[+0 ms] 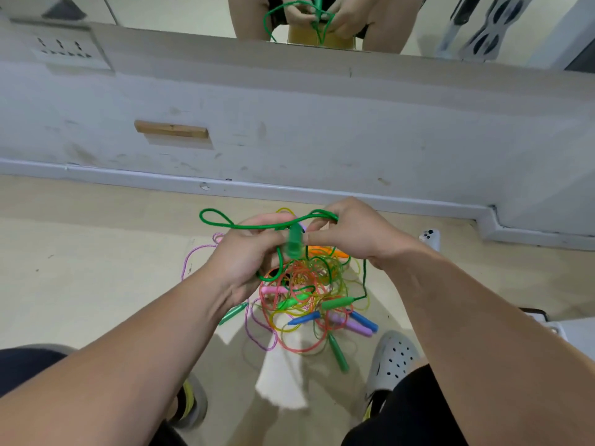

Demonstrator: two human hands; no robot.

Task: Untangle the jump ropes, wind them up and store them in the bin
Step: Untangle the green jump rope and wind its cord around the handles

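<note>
We find both forearms stretched forward over the floor (96, 252), wrists close together. The left hand (248, 252) has its fingers curled round the green rope (219, 220), a thin round cord that rises in an open loop to that hand's left; the right hand (351, 233), back uppermost, pinches the same cord at its fingertips; a tapered green plastic handle (293, 241) hangs between the two hands, blurred.

Below them, near the floor's far edge by the scuffed grey wall (322, 123), lies the tangle (309, 294): glossy translucent cords in yellow, red-orange and green; one braided pink cord; smooth conical handles in green, blue, purple and pink. It rests partly on a white cloth (280, 378) with a ragged near edge; a grey perforated clog (392, 358) stands just beside the tangle, on its near right.
</note>
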